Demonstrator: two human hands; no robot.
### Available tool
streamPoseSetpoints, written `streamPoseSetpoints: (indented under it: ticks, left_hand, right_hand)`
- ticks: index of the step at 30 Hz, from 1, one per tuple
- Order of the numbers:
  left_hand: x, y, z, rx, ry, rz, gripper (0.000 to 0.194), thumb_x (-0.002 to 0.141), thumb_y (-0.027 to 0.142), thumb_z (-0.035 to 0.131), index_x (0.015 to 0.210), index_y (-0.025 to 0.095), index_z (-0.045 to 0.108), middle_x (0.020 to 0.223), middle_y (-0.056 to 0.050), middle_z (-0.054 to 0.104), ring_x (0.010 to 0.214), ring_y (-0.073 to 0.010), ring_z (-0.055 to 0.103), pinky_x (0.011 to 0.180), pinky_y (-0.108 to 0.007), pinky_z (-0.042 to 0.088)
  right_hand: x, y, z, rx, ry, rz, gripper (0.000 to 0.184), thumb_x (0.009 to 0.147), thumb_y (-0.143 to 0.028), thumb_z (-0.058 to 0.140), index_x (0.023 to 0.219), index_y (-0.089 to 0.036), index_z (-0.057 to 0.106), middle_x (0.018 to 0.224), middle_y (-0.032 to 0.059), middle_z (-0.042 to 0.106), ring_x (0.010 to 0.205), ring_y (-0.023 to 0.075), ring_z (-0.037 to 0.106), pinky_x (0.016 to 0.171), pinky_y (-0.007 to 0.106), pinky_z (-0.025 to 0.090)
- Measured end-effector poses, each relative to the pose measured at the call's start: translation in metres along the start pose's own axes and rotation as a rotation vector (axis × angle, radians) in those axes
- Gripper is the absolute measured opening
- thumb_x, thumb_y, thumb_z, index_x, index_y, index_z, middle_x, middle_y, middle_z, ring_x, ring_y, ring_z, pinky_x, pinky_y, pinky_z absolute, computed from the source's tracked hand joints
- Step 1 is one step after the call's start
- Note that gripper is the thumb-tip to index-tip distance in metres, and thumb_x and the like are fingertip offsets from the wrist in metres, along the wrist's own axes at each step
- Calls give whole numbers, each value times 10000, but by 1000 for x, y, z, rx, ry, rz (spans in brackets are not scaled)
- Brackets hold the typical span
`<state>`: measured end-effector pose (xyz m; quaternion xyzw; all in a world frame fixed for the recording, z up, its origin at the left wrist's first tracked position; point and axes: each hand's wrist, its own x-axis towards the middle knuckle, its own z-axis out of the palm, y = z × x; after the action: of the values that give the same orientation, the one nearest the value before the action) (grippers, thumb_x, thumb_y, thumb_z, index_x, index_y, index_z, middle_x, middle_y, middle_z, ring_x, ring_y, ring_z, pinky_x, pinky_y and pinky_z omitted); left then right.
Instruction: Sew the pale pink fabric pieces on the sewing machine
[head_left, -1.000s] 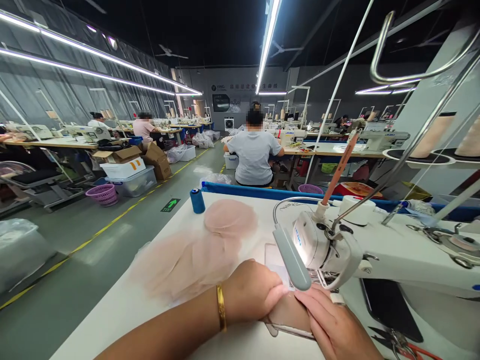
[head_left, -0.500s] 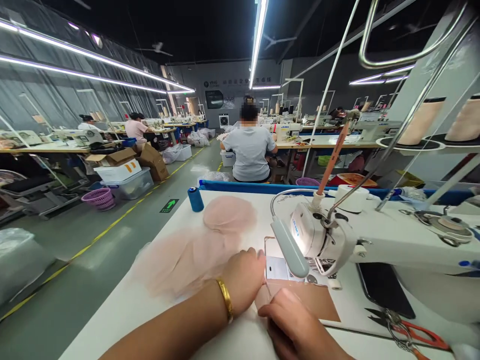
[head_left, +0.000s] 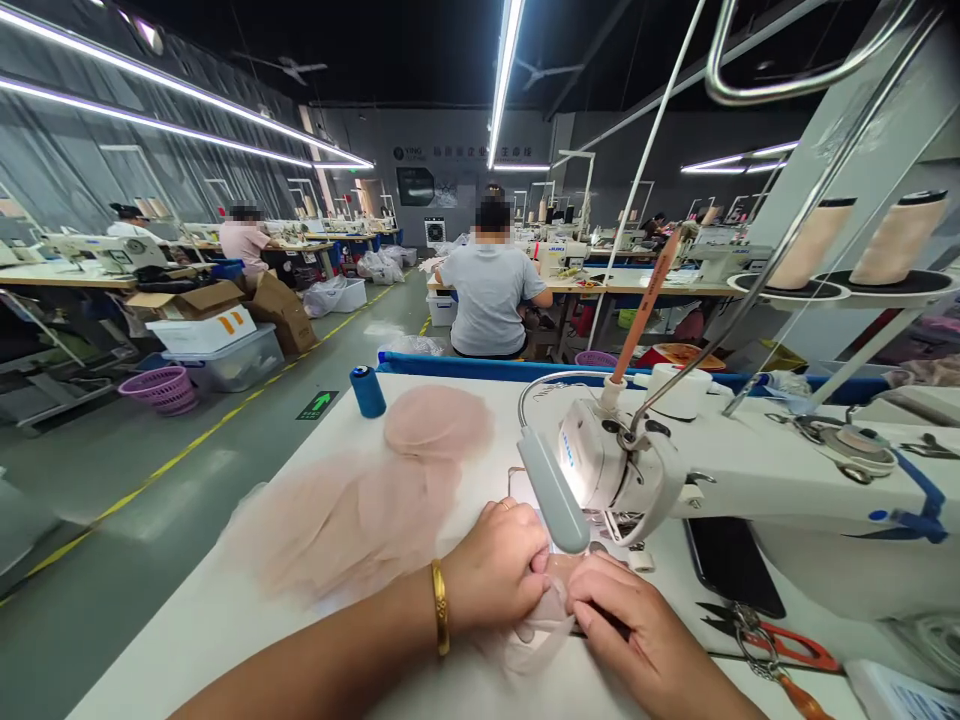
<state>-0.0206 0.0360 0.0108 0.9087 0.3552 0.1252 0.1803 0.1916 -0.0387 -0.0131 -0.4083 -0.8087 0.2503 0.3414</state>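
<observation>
A piece of sheer pale pink fabric (head_left: pixel 541 640) is pinched between my two hands, just in front of the sewing machine (head_left: pixel 592 450). My left hand (head_left: pixel 499 560), with a gold bangle at the wrist, has its fingers closed on the fabric's left side. On the right side, my right hand (head_left: pixel 634 620) grips it between thumb and fingers. The needle area is partly hidden behind the grey lamp (head_left: pixel 555 490) and my fingers. More sheer pink fabric pieces (head_left: pixel 352 530) lie spread on the white table to the left, with a rounded piece (head_left: pixel 439 420) behind them.
A blue thread cone (head_left: pixel 367 392) stands at the table's far left corner. Right of my right hand lie a black phone (head_left: pixel 735 565) and orange-handled scissors (head_left: pixel 795 645). Beige thread cones (head_left: pixel 810 245) stand at the right. A person in a grey shirt (head_left: pixel 491 300) sits ahead.
Both hands have come closer together by the machine, and the fabric now hangs bunched between them. My right hand has moved right and up. The view has shifted slightly right.
</observation>
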Motion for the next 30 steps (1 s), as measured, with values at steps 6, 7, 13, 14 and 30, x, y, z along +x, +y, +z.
streamPoseSetpoints:
  ticks: [6, 7, 13, 14, 30]
  left_hand:
    - [-5, 0, 5, -423, 32, -96, 147, 752, 133, 596, 853, 220, 535, 781, 32, 616, 719, -162, 580, 697, -264, 477]
    - [-5, 1, 5, -488, 21, -117, 178, 748, 150, 599, 907, 222, 563, 779, 39, 613, 707, -158, 577, 669, -254, 471]
    - [-5, 2, 6, -722, -96, -277, 227, 743, 311, 705, 936, 193, 685, 701, 50, 563, 660, -151, 525, 584, -241, 410]
    - [-5, 2, 7, -746, -113, -296, 196, 753, 324, 701, 894, 187, 698, 691, 44, 564, 656, -151, 521, 581, -244, 402]
    - [-4, 12, 17, -619, 127, -37, 191, 792, 247, 646, 664, 193, 515, 710, 32, 520, 686, -145, 466, 666, -260, 364]
  right_hand:
    - [-12, 20, 15, -13, 123, 186, 351, 1068, -429, 546, 768, -248, 574, 744, -16, 610, 656, 162, 585, 605, 254, 463]
    - [-14, 24, 18, -35, 155, 200, 319, 1050, -433, 564, 789, -253, 596, 726, -21, 603, 631, 164, 569, 585, 256, 452]
    - [-16, 21, 27, -40, 272, 364, 224, 978, -457, 610, 870, -265, 647, 670, -31, 611, 593, 169, 555, 578, 262, 449]
    - [-15, 18, 26, -12, 279, 388, 212, 974, -459, 612, 899, -265, 657, 712, -24, 645, 610, 170, 569, 594, 265, 459]
    - [-10, 10, 21, -1, 246, 253, 291, 1056, -433, 534, 873, -261, 681, 733, -14, 633, 616, 169, 534, 616, 269, 450]
